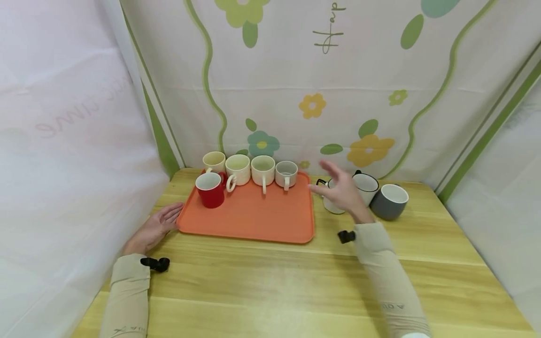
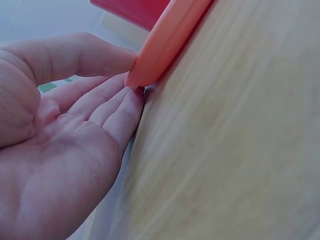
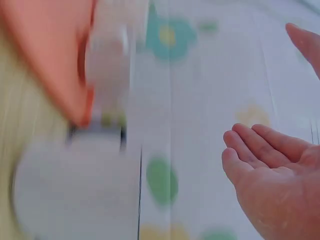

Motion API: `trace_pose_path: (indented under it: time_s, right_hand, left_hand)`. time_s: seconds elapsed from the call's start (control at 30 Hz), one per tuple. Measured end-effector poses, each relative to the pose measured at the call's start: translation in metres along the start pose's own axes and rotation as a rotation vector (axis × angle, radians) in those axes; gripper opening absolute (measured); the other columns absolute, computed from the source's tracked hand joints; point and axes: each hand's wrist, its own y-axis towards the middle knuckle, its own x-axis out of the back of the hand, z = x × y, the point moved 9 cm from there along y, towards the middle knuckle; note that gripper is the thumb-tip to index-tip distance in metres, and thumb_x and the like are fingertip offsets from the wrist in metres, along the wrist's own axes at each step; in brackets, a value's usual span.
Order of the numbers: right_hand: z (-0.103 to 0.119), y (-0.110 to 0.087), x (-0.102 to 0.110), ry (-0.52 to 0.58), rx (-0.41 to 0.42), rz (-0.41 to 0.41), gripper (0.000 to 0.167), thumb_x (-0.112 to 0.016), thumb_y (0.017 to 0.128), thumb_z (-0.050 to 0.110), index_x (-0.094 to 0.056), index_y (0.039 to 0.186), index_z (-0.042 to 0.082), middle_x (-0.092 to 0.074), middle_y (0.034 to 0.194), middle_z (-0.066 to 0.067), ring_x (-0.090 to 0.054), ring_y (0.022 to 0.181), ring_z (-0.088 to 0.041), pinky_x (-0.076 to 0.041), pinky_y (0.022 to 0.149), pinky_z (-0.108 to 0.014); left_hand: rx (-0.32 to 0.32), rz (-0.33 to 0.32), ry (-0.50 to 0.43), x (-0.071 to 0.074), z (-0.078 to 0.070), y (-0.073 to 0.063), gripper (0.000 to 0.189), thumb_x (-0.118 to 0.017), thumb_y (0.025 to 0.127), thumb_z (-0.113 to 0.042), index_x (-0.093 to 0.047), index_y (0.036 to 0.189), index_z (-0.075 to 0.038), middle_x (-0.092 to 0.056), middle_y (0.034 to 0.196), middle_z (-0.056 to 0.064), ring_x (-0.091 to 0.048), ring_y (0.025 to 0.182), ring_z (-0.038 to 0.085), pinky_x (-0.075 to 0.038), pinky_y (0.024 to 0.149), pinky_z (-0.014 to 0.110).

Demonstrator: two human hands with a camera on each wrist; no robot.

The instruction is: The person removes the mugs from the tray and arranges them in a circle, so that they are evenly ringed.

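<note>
My left hand (image 1: 158, 225) has its straight fingers and thumb touching the left edge of the orange tray (image 1: 262, 216); in the left wrist view the tray rim (image 2: 162, 45) meets the thumb tip and overlaps the fingertips. Held in the air with fingers spread, my right hand (image 1: 343, 190) has nothing in it. It partly hides a white mug (image 1: 334, 204) with a black handle, right of the tray. Behind the hand stands a white mug with a dark rim (image 1: 366, 188), and beside that a dark grey mug (image 1: 389, 203). A red mug (image 1: 211, 193) stands on the tray's left side.
Along the tray's back edge stand a yellowish mug (image 1: 214, 160), two cream mugs (image 1: 238, 171) (image 1: 263, 171) and a light grey mug (image 1: 286, 174), handles toward the front. A patterned cloth wall (image 1: 270, 103) rises behind the wooden table (image 1: 253, 281).
</note>
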Motion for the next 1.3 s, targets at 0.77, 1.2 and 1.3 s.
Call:
trace_pose_path:
  time_s: [0.77, 1.2, 1.3]
  right_hand:
    - [0.069, 0.076, -0.219, 0.107, -0.003, 0.296, 0.099, -0.089, 0.084, 0.045, -0.041, 0.162, 0.008, -0.044, 0.168, -0.008, -0.042, 0.156, -0.029, -0.042, 0.128, -0.048]
    - [0.093, 0.081, -0.272, 0.127, 0.067, 0.274, 0.071, -0.09, 0.086, 0.032, -0.058, 0.148, 0.017, -0.069, 0.133, -0.007, -0.065, 0.109, -0.026, -0.058, 0.092, -0.027]
    - [0.099, 0.083, -0.278, 0.133, 0.08, 0.266, 0.073, -0.091, 0.085, 0.03, -0.056, 0.147, 0.012, -0.068, 0.138, -0.011, -0.064, 0.125, -0.027, -0.059, 0.104, -0.031]
  left_hand:
    - [-0.019, 0.018, 0.028, 0.001, 0.003, -0.001, 0.083, -0.056, 0.102, 0.009, -0.005, 0.167, 0.005, -0.002, 0.175, 0.03, -0.012, 0.165, 0.033, -0.045, 0.111, 0.009]
    - [-0.007, 0.006, 0.044, 0.0, 0.002, -0.002, 0.083, -0.056, 0.102, 0.009, -0.005, 0.167, 0.005, -0.002, 0.175, 0.031, -0.007, 0.164, 0.038, -0.045, 0.11, 0.007]
    - [-0.001, 0.002, 0.037, -0.001, -0.001, -0.001, 0.085, -0.056, 0.1, 0.012, -0.004, 0.167, 0.006, -0.001, 0.175, 0.03, -0.002, 0.162, 0.045, -0.044, 0.11, 0.006]
